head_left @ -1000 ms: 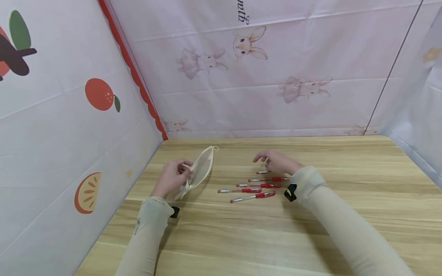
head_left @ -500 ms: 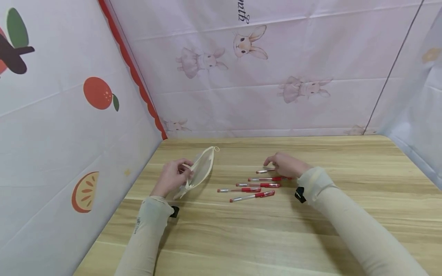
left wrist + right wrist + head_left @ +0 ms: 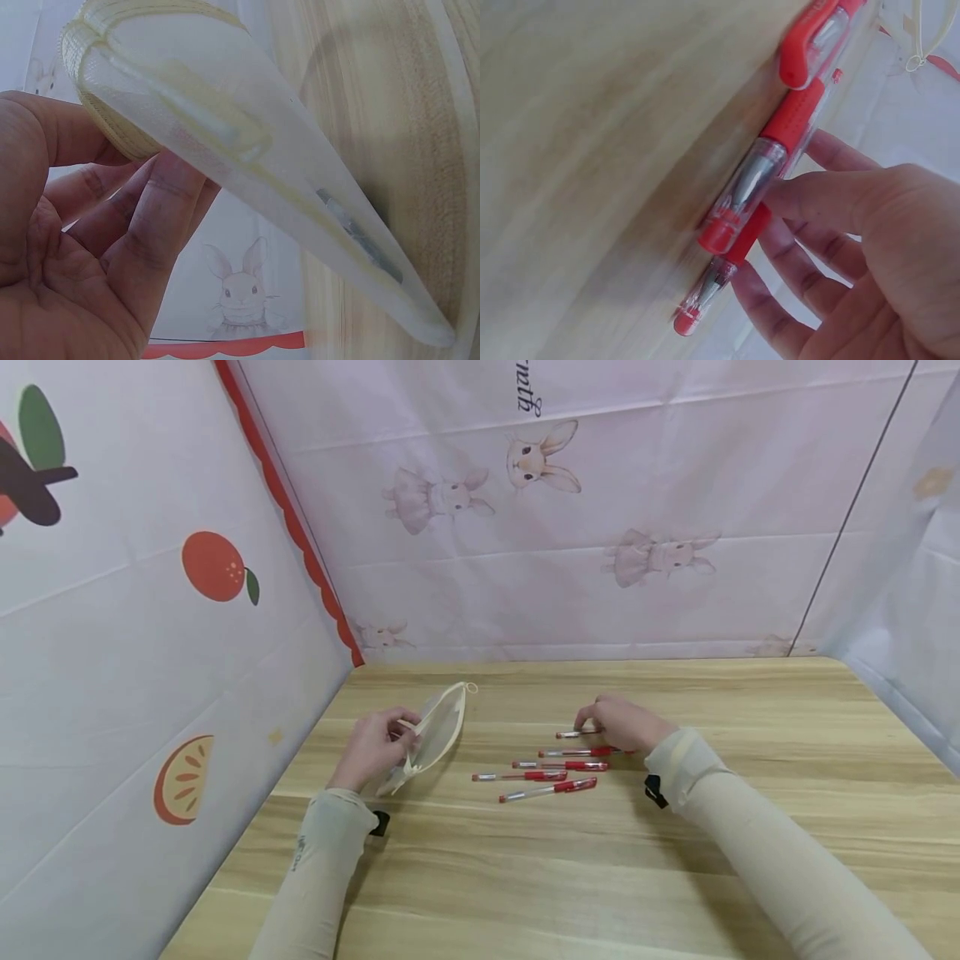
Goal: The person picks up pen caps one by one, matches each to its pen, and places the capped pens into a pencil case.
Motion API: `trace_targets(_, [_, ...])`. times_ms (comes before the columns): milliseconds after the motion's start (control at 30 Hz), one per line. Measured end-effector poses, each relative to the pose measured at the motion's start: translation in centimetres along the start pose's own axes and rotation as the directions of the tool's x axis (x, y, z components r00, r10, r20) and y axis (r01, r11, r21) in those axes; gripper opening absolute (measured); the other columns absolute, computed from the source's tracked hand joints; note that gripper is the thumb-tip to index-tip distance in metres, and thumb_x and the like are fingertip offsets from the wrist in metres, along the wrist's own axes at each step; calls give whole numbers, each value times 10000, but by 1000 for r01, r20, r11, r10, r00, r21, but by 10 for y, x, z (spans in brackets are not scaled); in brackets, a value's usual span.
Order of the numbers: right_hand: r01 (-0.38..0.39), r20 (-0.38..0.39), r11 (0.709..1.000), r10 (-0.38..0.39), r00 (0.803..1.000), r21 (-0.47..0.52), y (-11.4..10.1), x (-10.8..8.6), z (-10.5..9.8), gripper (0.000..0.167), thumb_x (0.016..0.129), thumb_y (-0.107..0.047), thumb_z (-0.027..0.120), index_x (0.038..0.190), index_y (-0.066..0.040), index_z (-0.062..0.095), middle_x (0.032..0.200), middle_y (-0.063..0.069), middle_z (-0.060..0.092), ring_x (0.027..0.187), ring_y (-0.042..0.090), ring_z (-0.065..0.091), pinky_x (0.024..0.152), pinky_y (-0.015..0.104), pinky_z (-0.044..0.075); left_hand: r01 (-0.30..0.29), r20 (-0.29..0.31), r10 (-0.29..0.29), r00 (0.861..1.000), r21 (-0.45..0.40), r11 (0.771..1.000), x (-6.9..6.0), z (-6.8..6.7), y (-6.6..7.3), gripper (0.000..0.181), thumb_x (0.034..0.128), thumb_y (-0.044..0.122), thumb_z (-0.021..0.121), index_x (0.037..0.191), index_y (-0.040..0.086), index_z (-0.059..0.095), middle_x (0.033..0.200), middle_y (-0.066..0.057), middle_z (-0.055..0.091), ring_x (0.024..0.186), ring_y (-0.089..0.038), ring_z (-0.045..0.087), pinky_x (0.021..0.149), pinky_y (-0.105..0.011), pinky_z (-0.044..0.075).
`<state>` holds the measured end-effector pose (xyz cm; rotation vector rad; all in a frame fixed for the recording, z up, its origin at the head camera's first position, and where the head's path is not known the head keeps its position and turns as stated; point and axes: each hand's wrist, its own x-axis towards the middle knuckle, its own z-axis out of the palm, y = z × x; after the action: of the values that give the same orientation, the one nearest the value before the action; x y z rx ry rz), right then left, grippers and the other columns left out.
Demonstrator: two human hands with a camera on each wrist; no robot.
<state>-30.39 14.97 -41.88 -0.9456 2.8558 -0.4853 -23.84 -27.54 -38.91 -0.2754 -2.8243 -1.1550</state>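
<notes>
left hand (image 3: 372, 747) of mine pinches the zip pouch (image 3: 442, 735), probably so its mouth gapes; my right hand (image 3: 628, 723) touches the farthest gel pen (image 3: 568, 735) on the tabletop (image 3: 480, 877), grip i cannot tell.

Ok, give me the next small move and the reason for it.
Probably pinch and lift the farthest pen: the right hand is right at it, while the left hand holds the pouch with its mouth open.

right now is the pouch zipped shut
No, the head view shows the pouch gaping open, its two edges spread apart.
</notes>
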Motion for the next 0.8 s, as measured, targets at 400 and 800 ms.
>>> trace_targets(400, [-64,34,995,61,998,78,0,1,-3,448,963,131,574,1321,-90,726,1139,170,720,936,249,655,775,335,575,-7,-2,7,1000,-13,1000,0,0,-1,262,1001,57,618,1235,28,732,1052,-196,809,802,-215,751,644,-328,629])
trace_targets(800, [-49,-53,977,61,997,206,-5,7,-14,425,989,73,562,1411,32,591,989,161,718,784,196,586,725,326,520,0,-2,0,1000,-17,1000,1,-1,1,261,1021,55,600,1246,43,733,1058,-188,813,815,-225,754,647,-327,618])
